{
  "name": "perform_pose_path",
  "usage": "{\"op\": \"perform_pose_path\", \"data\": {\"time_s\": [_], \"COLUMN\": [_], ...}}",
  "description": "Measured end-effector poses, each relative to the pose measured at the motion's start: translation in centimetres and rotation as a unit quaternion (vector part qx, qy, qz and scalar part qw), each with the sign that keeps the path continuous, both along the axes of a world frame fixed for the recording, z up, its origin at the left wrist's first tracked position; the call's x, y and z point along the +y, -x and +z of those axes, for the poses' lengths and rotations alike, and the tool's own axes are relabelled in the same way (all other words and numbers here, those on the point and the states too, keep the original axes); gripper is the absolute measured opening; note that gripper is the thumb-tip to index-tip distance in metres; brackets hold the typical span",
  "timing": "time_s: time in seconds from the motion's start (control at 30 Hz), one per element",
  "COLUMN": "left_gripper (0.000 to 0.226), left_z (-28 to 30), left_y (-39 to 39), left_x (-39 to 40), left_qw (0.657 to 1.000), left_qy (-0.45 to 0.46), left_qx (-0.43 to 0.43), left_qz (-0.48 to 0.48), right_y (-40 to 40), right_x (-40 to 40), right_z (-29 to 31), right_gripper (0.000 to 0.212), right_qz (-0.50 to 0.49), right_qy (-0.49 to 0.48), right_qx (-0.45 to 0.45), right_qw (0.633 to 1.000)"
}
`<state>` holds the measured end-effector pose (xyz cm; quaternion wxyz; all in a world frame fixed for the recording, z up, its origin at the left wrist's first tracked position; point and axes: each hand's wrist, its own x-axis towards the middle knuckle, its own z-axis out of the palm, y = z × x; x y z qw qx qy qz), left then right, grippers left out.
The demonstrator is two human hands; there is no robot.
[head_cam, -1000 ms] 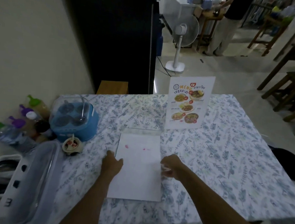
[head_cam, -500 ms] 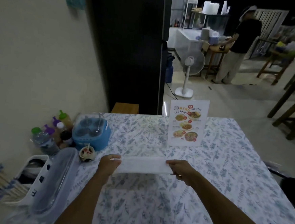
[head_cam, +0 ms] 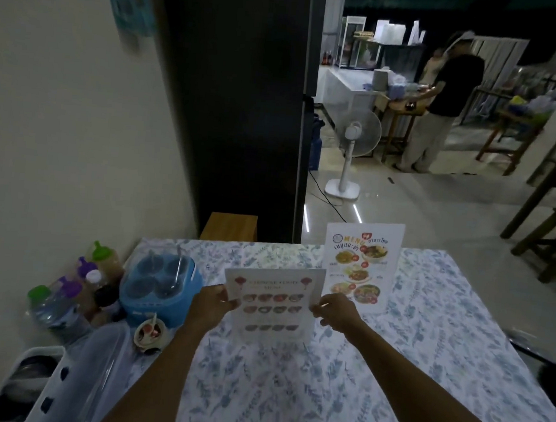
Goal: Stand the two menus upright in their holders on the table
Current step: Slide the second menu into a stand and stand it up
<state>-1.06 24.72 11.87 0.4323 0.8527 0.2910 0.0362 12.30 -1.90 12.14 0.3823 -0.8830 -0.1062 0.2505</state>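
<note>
A white menu with rows of small dish photos (head_cam: 274, 302) stands upright in mid-table, its lower edge on or just above the cloth. My left hand (head_cam: 212, 307) pinches its left edge and my right hand (head_cam: 335, 310) pinches its right edge. Behind it to the right a second menu with colourful food pictures (head_cam: 362, 265) stands upright on its own. Its holder's base is hidden behind my right hand and the nearer menu.
The table has a blue floral cloth (head_cam: 426, 339). At its left stand a blue condiment caddy (head_cam: 161, 285), sauce bottles (head_cam: 99, 263), a small cup (head_cam: 150, 332) and a clear lidded box (head_cam: 84, 372). Beyond are a floor fan (head_cam: 350, 156), wooden stools and a person.
The nearer menu lay flat and face down on the cloth. Both hands have lifted and tipped it upright so its printed face shows. My view has tilted upward.
</note>
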Motion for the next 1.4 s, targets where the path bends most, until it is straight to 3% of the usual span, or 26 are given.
{"op": "perform_pose_path", "data": {"time_s": [0.47, 0.63, 0.9, 1.03, 1.4], "left_gripper": [0.020, 0.039, 0.051, 0.080, 0.070], "left_z": [-0.9, -1.4, -0.1, 0.1, 1.4], "left_y": [-4.9, -5.7, -6.1, -5.8, -3.9], "left_x": [4.0, 4.2, 3.7, 3.6, -6.1], "left_qw": [0.995, 0.990, 0.991, 0.988, 0.987], "left_qy": [0.005, 0.002, -0.047, -0.102, -0.103], "left_qx": [0.037, 0.077, 0.104, 0.119, 0.123], "left_qz": [-0.091, -0.120, -0.066, -0.010, -0.012], "right_y": [-5.0, -5.4, -5.3, -4.9, -3.0], "right_x": [3.4, 3.5, 2.5, 0.5, -8.6], "right_z": [-0.1, 0.6, 2.3, 3.7, 5.3], "right_gripper": [0.020, 0.022, 0.041, 0.040, 0.027], "right_qz": [0.027, 0.045, 0.044, 0.057, 0.058], "right_qy": [0.094, 0.123, 0.122, 0.112, 0.076], "right_qx": [0.021, 0.032, 0.013, -0.001, 0.017], "right_qw": [0.995, 0.991, 0.991, 0.992, 0.995]}}
